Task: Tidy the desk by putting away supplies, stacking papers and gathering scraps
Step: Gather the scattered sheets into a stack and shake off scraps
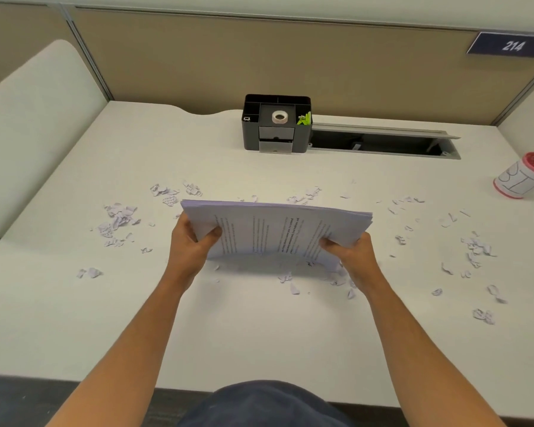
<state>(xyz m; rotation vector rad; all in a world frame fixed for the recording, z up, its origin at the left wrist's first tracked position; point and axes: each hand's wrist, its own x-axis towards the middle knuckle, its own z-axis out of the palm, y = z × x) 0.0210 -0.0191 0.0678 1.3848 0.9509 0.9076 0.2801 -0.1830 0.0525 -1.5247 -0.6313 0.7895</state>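
Desk: the white tabletop [259, 334] carries everything; torn paper scraps [117, 217] lie scattered toward its left and right edges and under the lifted sheets, not yet gathered.
Cable trough: an open slot [383, 143] runs along the back edge, lid raised.
Paper stack: the stack of printed sheets [278, 229] is held off the middle of the tabletop, tilted with its far edge up, probably so the sheets can be tapped square before being set down.
Hands: the left hand [188, 245] clamps the stack's left edge, thumb on top; the right hand [352, 251] clamps the right edge likewise. They sit well apart, one at each side, which keeps the sheets from sagging or fanning.
Organizer: a black desk organizer [276, 124] stands at the back edge, touching the trough's left end; a roll of tape [280, 117] rests on its middle, green clips [304, 118] fill its right compartment, and a small clip [246, 118] sits at its left.
Cup: a red-rimmed paper cup [521, 177] stands tilted near the right edge; I cannot tell what is in it.
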